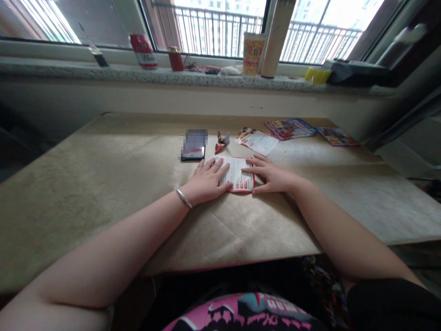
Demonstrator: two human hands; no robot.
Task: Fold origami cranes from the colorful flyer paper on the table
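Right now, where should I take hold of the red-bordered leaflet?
Probably its near edge, coming from the person's side: the leaflet lies flat on the table, the left hand and right hand cover its sides, and that edge shows bare between them.

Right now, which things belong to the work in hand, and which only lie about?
In hand: white card with red edge, under left hand and right hand.
Lying about: phone, small folded paper, leaflets, cup on the sill.
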